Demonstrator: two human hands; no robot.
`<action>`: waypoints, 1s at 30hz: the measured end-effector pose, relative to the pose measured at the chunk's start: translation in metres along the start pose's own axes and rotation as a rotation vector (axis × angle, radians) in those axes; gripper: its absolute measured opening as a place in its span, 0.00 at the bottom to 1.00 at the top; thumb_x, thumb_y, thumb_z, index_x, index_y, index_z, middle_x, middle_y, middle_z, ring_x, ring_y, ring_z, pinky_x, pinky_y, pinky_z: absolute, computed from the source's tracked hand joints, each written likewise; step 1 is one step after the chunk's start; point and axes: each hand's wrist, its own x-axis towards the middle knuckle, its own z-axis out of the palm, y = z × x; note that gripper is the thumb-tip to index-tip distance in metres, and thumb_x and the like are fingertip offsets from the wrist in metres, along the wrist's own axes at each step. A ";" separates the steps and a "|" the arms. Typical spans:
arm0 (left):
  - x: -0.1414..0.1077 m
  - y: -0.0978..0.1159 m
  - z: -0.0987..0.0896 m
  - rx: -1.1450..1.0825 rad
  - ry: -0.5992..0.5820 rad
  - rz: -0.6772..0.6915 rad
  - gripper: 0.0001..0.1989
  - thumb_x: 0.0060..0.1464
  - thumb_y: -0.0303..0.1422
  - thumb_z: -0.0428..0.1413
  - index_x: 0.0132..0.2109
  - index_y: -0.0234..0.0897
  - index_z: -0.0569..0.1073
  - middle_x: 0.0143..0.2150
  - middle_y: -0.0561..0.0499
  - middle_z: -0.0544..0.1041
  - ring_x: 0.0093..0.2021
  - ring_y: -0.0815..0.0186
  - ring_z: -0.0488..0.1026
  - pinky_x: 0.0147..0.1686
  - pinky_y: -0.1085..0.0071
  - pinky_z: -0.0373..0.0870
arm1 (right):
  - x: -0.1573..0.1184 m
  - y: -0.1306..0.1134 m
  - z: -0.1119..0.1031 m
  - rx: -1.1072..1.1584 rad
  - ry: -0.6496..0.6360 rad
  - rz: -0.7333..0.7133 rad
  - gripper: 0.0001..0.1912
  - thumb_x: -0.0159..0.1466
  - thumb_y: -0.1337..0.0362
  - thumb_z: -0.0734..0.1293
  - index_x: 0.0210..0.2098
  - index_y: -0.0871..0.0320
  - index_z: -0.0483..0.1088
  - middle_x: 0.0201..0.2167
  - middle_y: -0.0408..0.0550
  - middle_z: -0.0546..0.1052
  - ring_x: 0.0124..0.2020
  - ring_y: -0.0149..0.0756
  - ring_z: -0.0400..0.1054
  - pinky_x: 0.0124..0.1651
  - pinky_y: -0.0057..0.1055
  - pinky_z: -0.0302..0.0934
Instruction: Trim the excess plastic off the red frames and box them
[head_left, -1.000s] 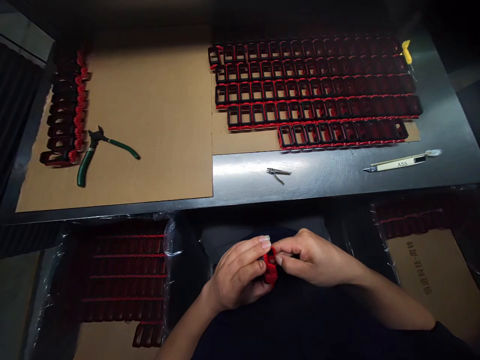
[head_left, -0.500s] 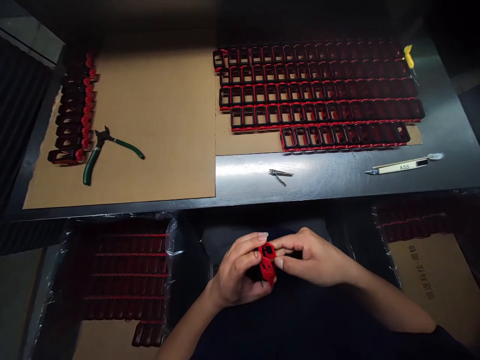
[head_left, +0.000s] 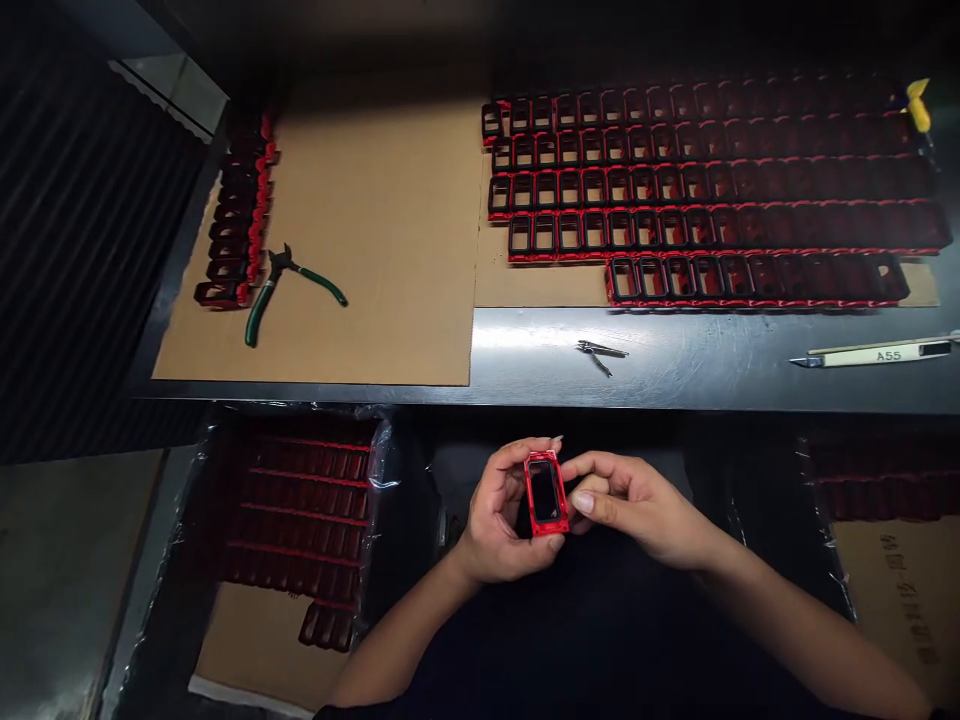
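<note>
My left hand (head_left: 504, 520) grips a small rectangular plastic frame (head_left: 535, 512), red with a black inner rim. Thumb and fingers hold it by its bottom and top ends, with its opening facing up at me. Close against its right side is my right hand (head_left: 626, 500), fingers curled in and the index fingertip at the red edge. The thumb of that hand lies just right of the frame; its inner fingertips are partly hidden. Both hands are in front of the bench edge, above my lap.
Rows of similar frames (head_left: 594, 232) stand on cardboard at the right, and a column (head_left: 229, 245) at the left. Green-handled cutters (head_left: 279, 268), small metal nippers (head_left: 602, 350), a pale knife marked A55 (head_left: 885, 355) and a yellow-handled tool (head_left: 918, 105) lie about. Lined bins (head_left: 373, 470) flank me.
My left hand has turned the frame from edge-on to upright with its opening toward me. My right fingers have curled in beside it. The view has swung left.
</note>
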 end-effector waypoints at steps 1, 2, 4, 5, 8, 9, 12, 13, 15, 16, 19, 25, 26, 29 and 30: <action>0.000 -0.001 -0.001 0.000 -0.006 0.003 0.34 0.57 0.44 0.63 0.65 0.42 0.58 0.61 0.34 0.69 0.63 0.47 0.70 0.58 0.46 0.73 | 0.000 0.001 0.001 0.005 0.024 -0.010 0.24 0.61 0.49 0.74 0.47 0.61 0.73 0.30 0.45 0.78 0.33 0.33 0.75 0.42 0.33 0.70; 0.000 -0.001 -0.001 0.008 -0.011 0.007 0.35 0.57 0.44 0.63 0.65 0.41 0.58 0.62 0.34 0.69 0.63 0.47 0.70 0.58 0.46 0.73 | -0.001 0.002 0.001 0.002 0.043 -0.023 0.24 0.61 0.48 0.74 0.46 0.60 0.73 0.30 0.45 0.78 0.33 0.32 0.75 0.42 0.32 0.70; -0.001 -0.003 -0.003 0.035 -0.017 0.011 0.36 0.57 0.43 0.63 0.66 0.41 0.58 0.63 0.33 0.69 0.63 0.47 0.70 0.58 0.45 0.73 | -0.003 0.002 0.002 -0.021 0.075 -0.055 0.23 0.61 0.48 0.74 0.46 0.60 0.74 0.31 0.46 0.79 0.34 0.33 0.75 0.43 0.32 0.70; -0.002 -0.003 -0.004 0.050 -0.022 0.012 0.36 0.56 0.43 0.63 0.66 0.41 0.57 0.63 0.32 0.68 0.63 0.47 0.70 0.58 0.45 0.72 | -0.004 0.001 0.002 -0.034 0.087 -0.069 0.22 0.62 0.48 0.73 0.46 0.59 0.75 0.32 0.47 0.80 0.34 0.33 0.75 0.43 0.33 0.70; -0.003 -0.004 -0.005 0.082 -0.034 0.017 0.37 0.57 0.43 0.63 0.67 0.40 0.57 0.64 0.32 0.68 0.64 0.48 0.69 0.60 0.44 0.70 | -0.005 0.003 0.000 -0.066 0.109 -0.101 0.22 0.63 0.48 0.72 0.46 0.59 0.76 0.33 0.49 0.81 0.35 0.34 0.76 0.42 0.33 0.70; -0.003 -0.005 -0.004 0.091 -0.036 0.020 0.37 0.57 0.43 0.63 0.67 0.40 0.57 0.63 0.32 0.69 0.64 0.48 0.69 0.60 0.44 0.70 | -0.004 0.004 0.000 -0.080 0.115 -0.110 0.21 0.64 0.48 0.71 0.46 0.59 0.76 0.34 0.49 0.81 0.35 0.35 0.76 0.42 0.33 0.70; -0.004 -0.006 -0.003 0.114 -0.031 0.037 0.39 0.56 0.41 0.63 0.68 0.40 0.55 0.62 0.33 0.70 0.64 0.47 0.69 0.60 0.43 0.70 | -0.003 0.009 -0.003 -0.109 0.112 -0.124 0.20 0.68 0.50 0.66 0.47 0.60 0.77 0.36 0.52 0.83 0.38 0.38 0.77 0.45 0.37 0.71; -0.004 -0.006 -0.003 0.126 -0.035 0.045 0.40 0.56 0.41 0.63 0.69 0.41 0.54 0.61 0.33 0.71 0.65 0.47 0.69 0.60 0.44 0.70 | -0.003 0.010 -0.003 -0.107 0.101 -0.127 0.19 0.69 0.52 0.65 0.49 0.59 0.76 0.38 0.52 0.83 0.41 0.39 0.78 0.46 0.38 0.70; -0.003 -0.006 -0.003 0.162 -0.045 0.070 0.43 0.56 0.40 0.63 0.71 0.40 0.49 0.60 0.34 0.72 0.65 0.48 0.68 0.61 0.44 0.69 | -0.004 0.012 -0.005 -0.083 0.062 -0.131 0.18 0.68 0.56 0.65 0.54 0.58 0.74 0.43 0.53 0.82 0.46 0.41 0.77 0.48 0.39 0.70; -0.003 -0.006 -0.003 0.184 -0.049 0.083 0.45 0.56 0.40 0.62 0.72 0.40 0.47 0.60 0.34 0.72 0.65 0.49 0.69 0.62 0.44 0.68 | -0.005 0.012 -0.006 -0.070 0.040 -0.132 0.19 0.68 0.57 0.65 0.55 0.57 0.72 0.45 0.54 0.82 0.48 0.42 0.76 0.48 0.39 0.70; 0.000 -0.003 -0.003 0.249 -0.055 0.117 0.47 0.56 0.35 0.63 0.73 0.39 0.44 0.58 0.33 0.73 0.64 0.49 0.70 0.60 0.43 0.69 | -0.007 0.011 -0.007 -0.069 -0.013 -0.123 0.21 0.67 0.55 0.67 0.55 0.58 0.71 0.45 0.54 0.81 0.46 0.42 0.76 0.48 0.39 0.70; 0.003 0.001 -0.003 0.345 -0.072 0.156 0.50 0.52 0.30 0.64 0.73 0.38 0.43 0.58 0.32 0.74 0.62 0.46 0.71 0.58 0.41 0.70 | -0.006 0.010 -0.005 -0.126 -0.046 -0.057 0.25 0.60 0.50 0.75 0.50 0.59 0.71 0.44 0.53 0.80 0.41 0.37 0.76 0.47 0.36 0.70; 0.003 0.001 -0.003 0.352 -0.073 0.160 0.50 0.53 0.31 0.64 0.73 0.37 0.42 0.58 0.32 0.74 0.62 0.46 0.71 0.58 0.41 0.69 | -0.006 0.011 -0.004 -0.124 -0.045 -0.048 0.26 0.59 0.51 0.75 0.50 0.59 0.71 0.44 0.53 0.80 0.41 0.37 0.76 0.47 0.35 0.70; 0.003 -0.001 -0.003 0.363 -0.086 0.164 0.51 0.52 0.33 0.64 0.73 0.36 0.42 0.58 0.32 0.74 0.63 0.47 0.70 0.59 0.41 0.69 | -0.005 0.013 -0.003 -0.123 -0.032 -0.043 0.26 0.58 0.53 0.77 0.51 0.58 0.72 0.44 0.52 0.80 0.41 0.35 0.76 0.47 0.33 0.70; 0.003 -0.001 -0.003 0.369 -0.088 0.160 0.51 0.52 0.33 0.64 0.73 0.37 0.42 0.58 0.32 0.74 0.63 0.47 0.70 0.59 0.41 0.69 | -0.004 0.013 -0.002 -0.125 -0.022 -0.046 0.25 0.58 0.53 0.77 0.50 0.58 0.73 0.43 0.51 0.80 0.40 0.34 0.76 0.46 0.32 0.70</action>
